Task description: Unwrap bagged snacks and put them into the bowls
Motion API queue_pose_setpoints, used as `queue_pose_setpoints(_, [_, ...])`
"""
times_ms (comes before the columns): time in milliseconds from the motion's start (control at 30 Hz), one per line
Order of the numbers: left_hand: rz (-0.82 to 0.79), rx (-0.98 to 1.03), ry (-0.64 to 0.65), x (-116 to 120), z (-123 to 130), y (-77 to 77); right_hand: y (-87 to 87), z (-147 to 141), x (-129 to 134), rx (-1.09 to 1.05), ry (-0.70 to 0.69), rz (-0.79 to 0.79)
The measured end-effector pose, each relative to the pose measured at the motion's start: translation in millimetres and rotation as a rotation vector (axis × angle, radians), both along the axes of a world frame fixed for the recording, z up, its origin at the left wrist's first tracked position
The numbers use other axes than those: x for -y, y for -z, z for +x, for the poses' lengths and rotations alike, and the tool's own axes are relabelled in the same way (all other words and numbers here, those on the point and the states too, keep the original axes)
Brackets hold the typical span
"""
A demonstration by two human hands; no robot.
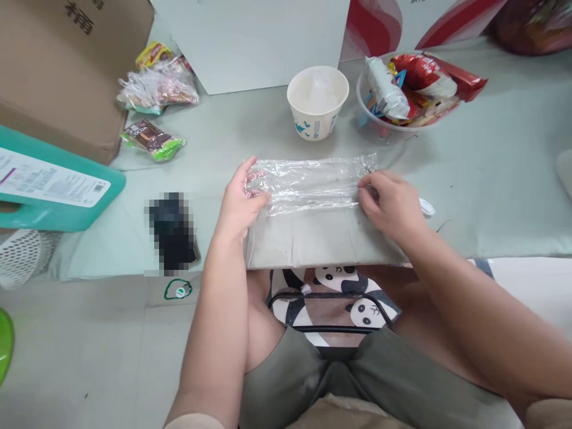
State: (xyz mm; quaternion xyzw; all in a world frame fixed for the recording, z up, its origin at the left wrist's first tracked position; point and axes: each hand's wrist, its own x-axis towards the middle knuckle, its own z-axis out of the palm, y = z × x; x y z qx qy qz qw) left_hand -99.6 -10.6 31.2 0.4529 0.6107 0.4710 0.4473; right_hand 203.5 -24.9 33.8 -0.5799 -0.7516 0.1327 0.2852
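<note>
A clear, crinkled plastic bag [313, 179] lies flat on the covered table between my hands. At its left end, my left hand [243, 196] touches the film with thumb and index finger spread apart; the other fingers show partly through the plastic. My right hand [388, 199] is closed at the opposite end, its thumb and fingertips pinching the film. Just beyond the bag stands a white paper bowl [315, 124] with blue-green print, with something whitish inside. A small white object [427, 207] pokes out beside my right hand, partly hidden by it.
Right of the paper bowl, a clear plastic bowl [364, 107] holds several wrapped snacks. Snack packets [154, 140] lie at the back left, near a cardboard box [53, 71]. A teal jug [100, 202] and a blurred-out dark object [173, 232] are nearer. White box [263, 42] behind.
</note>
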Motion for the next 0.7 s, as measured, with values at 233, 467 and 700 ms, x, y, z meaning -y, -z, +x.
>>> queue_pose_setpoints(233, [0.093, -0.002, -0.008, -2, -5, 8.4, -6.0, -2, 9, -0.023, -0.192, 0.056])
queue_pose_setpoints(467, [0.027, 0.0, -0.117, -5, -6, 3.8, -9.3, -3, 20, 0.066, -0.404, 0.04])
queue_pose_setpoints(700, [0.051, 0.051, -0.187, -6, -4, -3.5, -26.0, -11, 37, 0.208, -0.555, -0.046])
